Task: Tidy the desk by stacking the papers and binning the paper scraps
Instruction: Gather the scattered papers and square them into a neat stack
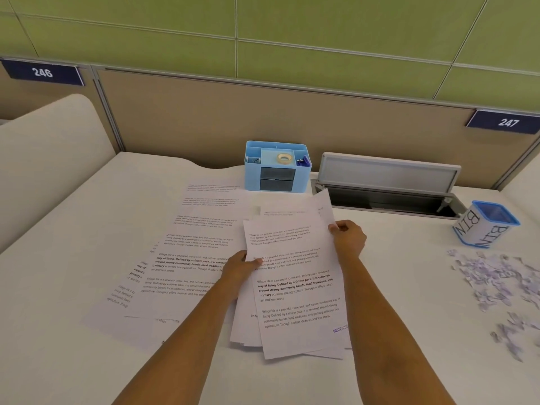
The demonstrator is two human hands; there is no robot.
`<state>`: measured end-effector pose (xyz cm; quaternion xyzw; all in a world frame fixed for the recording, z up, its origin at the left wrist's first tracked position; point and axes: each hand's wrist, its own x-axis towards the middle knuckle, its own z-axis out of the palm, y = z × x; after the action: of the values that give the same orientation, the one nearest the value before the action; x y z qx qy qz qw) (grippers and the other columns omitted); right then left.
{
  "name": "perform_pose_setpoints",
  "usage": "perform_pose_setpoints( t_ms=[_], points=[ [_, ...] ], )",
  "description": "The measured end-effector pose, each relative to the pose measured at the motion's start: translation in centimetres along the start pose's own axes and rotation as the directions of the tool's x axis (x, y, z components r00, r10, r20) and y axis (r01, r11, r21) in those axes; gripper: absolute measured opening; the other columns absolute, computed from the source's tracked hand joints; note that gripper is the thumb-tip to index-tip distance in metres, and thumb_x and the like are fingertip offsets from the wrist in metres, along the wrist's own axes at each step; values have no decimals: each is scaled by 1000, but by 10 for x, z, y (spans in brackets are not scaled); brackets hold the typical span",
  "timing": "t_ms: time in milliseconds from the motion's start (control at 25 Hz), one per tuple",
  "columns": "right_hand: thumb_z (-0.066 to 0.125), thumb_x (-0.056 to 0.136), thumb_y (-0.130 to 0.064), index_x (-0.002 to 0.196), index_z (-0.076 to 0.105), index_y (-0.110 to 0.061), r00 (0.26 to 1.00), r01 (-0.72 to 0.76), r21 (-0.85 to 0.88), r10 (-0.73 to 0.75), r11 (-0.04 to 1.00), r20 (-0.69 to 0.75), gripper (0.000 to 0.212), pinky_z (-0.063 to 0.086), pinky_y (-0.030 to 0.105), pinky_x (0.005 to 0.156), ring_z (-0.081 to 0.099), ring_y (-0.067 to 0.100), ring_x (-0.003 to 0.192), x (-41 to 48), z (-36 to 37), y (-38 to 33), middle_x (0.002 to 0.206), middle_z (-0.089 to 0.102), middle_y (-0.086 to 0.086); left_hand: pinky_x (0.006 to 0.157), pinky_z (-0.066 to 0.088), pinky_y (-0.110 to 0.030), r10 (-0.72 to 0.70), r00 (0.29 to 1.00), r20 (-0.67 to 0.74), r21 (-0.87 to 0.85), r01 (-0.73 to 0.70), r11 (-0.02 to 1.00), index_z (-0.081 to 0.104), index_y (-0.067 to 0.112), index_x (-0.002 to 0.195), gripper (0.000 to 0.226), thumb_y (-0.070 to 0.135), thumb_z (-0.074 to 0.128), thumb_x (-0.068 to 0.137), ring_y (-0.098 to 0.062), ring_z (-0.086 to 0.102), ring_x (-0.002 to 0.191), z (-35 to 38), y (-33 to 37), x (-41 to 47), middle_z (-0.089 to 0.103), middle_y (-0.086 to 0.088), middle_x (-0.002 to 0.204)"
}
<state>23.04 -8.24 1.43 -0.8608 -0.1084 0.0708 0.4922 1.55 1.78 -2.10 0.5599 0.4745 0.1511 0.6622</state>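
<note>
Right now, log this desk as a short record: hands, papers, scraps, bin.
left hand: grips the left edge of the held sheets
right hand: grips their right edge
loose papers: spread overlapping on the desk, left of the held sheets
bin: labelled BIN, blue rim, far right
paper scraps: scattered on the desk in front of the bin, not in it
organiser: blue, by the partition, holds a tape roll

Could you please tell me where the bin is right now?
In the head view, the bin stands far right on the desk, beyond the paper scraps.
</note>
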Motion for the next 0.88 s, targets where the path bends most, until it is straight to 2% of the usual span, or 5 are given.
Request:
perform_pose_setpoints(
  t_ms=[200,400,560,720,880],
  points=[
    [53,94,-20,109,64,-8,976,21,119,6,993,-218,22,42,29,80,61,31,100,11,-50,-31,110,66,14,99,46,-45,-27,999,24,0,27,1000,57,11,121,38,19,67,86,-27,58,111,-2,4,-6,61,-8,120],
    [47,97,-30,116,62,-15,903,292,-4,-277,956,-328,28,38,26,75,60,25,102,12,-117,-77,114,65,8,96,48,-46,-21,999,24,13,20,1000,59,13,117,34,22,68,85,-26,60,107,-2,3,-9,63,-8,119],
    [45,98,-24,118,60,-16,812,562,-233,-583,793,-27,27,46,35,82,60,28,102,3,-156,-121,113,66,9,95,49,-45,-40,999,32,24,39,999,56,11,120,39,33,61,89,-27,61,105,-1,8,-13,63,-8,119],
    [39,97,-14,115,58,-19,536,798,-511,-766,320,357,27,31,36,95,55,25,110,-20,-152,-164,117,63,3,95,47,-42,-116,993,17,3,116,993,53,11,124,52,51,41,94,-29,57,109,0,18,-19,60,-10,121],
    [36,98,-20,115,54,-17,640,751,-505,-656,425,400,25,39,37,78,54,33,106,-26,-104,-163,119,60,10,98,45,-44,-140,990,-3,-59,139,989,47,11,132,64,59,35,92,-31,54,114,0,19,-24,56,-10,127]
  ],
)
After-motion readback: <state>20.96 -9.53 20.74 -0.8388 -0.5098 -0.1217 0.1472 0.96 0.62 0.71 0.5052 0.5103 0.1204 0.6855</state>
